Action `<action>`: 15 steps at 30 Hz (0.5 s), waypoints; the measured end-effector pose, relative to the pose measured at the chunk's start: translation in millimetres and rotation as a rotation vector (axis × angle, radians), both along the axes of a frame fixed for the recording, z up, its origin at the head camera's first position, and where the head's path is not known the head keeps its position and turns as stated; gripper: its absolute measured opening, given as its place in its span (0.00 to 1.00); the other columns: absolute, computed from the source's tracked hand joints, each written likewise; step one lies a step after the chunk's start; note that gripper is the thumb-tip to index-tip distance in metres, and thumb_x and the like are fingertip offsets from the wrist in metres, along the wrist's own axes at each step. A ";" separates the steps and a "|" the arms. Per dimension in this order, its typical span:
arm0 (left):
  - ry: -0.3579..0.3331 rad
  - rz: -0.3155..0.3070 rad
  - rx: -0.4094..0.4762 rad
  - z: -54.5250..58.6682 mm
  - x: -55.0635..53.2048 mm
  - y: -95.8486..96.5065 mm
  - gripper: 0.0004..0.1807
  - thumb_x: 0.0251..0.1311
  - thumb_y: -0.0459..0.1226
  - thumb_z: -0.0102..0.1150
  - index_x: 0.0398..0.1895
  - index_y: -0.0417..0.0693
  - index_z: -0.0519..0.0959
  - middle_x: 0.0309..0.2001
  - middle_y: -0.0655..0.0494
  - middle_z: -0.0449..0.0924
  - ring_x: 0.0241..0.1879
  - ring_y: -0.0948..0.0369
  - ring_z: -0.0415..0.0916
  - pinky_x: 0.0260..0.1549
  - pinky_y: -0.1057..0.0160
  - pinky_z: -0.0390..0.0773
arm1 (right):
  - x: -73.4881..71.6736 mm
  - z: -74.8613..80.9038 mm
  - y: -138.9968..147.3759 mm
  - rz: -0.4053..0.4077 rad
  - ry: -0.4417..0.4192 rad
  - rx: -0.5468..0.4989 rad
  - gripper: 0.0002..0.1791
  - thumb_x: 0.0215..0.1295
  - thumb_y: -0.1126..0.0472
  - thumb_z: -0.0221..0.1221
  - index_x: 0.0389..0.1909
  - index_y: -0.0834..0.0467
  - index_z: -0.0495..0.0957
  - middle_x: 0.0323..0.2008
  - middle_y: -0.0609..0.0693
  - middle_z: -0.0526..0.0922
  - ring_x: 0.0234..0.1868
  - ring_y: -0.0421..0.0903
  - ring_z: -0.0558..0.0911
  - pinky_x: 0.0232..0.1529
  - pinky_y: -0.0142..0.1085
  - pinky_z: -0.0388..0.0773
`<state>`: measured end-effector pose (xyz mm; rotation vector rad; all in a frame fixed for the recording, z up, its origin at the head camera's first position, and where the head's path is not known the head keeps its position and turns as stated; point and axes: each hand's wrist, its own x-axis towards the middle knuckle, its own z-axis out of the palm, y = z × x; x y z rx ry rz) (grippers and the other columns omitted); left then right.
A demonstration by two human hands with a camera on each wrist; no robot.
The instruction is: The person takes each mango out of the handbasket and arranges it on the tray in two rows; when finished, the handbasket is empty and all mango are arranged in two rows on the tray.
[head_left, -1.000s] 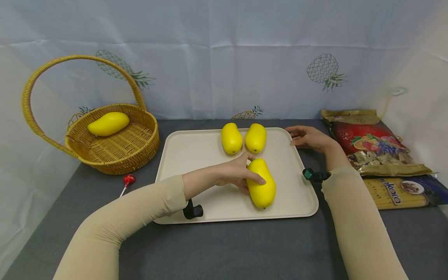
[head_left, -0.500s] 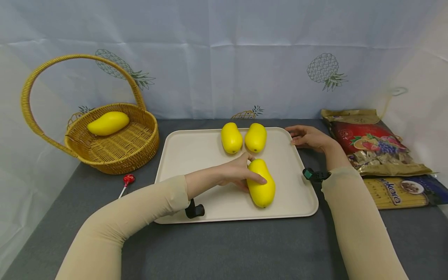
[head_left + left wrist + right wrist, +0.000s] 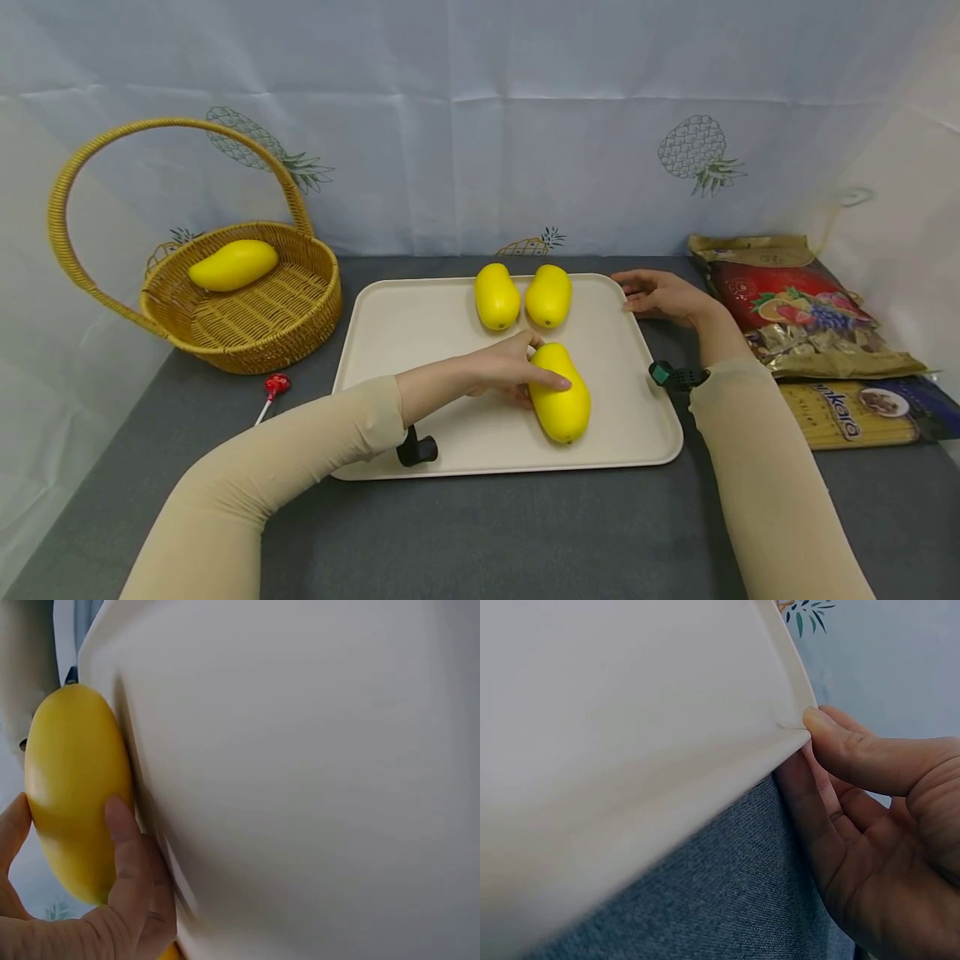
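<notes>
My left hand (image 3: 506, 367) grips a yellow mango (image 3: 564, 408) at the right front part of a cream tray (image 3: 420, 333). In the left wrist view, fingers (image 3: 127, 859) and thumb sit on opposite sides of the mango (image 3: 75, 772), which is low over the tray surface. At the tray's far right corner, my right hand (image 3: 656, 296) pinches the rim; the right wrist view has the thumb on the tray edge (image 3: 799, 739) and the other fingers beneath it. Two more mangoes, one left (image 3: 497, 297) and one right (image 3: 548, 296), lie side by side at the tray's back.
A wicker basket (image 3: 322, 308) with a tall handle stands on the left, another mango (image 3: 234, 265) inside. A red lollipop (image 3: 277, 384) lies in front of it. On the right are a red and gold candy bag (image 3: 795, 300) and a yellow pasta pack (image 3: 847, 414).
My left forearm has shifted very slightly to the right. The left hand still grips the mango, and the right hand stays at the tray corner.
</notes>
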<state>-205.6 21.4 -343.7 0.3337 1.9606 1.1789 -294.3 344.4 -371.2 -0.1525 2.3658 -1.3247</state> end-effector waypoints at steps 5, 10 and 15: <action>0.009 -0.003 -0.017 0.0 -0.4 -0.1 0.46 0.58 0.46 0.69 0.73 0.45 0.52 0.71 0.45 0.59 0.39 0.58 0.79 0.40 0.63 0.87 | 0.3 0.6 -0.7 0.006 0.000 0.003 0.37 0.70 0.64 0.57 0.76 0.60 0.54 0.61 0.57 0.65 0.49 0.38 0.72 0.49 0.21 0.80; 0.034 -0.015 -0.046 0.4 -0.3 -0.5 0.48 0.59 0.49 0.68 0.74 0.41 0.52 0.67 0.44 0.64 0.37 0.59 0.80 0.39 0.64 0.87 | 0.1 0.5 -0.7 0.008 0.002 0.000 0.37 0.70 0.63 0.57 0.76 0.60 0.53 0.62 0.57 0.65 0.49 0.38 0.72 0.49 0.21 0.80; 0.062 -0.026 -0.054 0.4 -0.6 -1.6 0.46 0.59 0.49 0.67 0.73 0.38 0.54 0.65 0.43 0.66 0.35 0.60 0.79 0.37 0.66 0.86 | -0.5 -0.4 0.3 0.007 0.000 0.002 0.37 0.70 0.64 0.57 0.76 0.59 0.53 0.63 0.58 0.64 0.49 0.38 0.73 0.49 0.21 0.80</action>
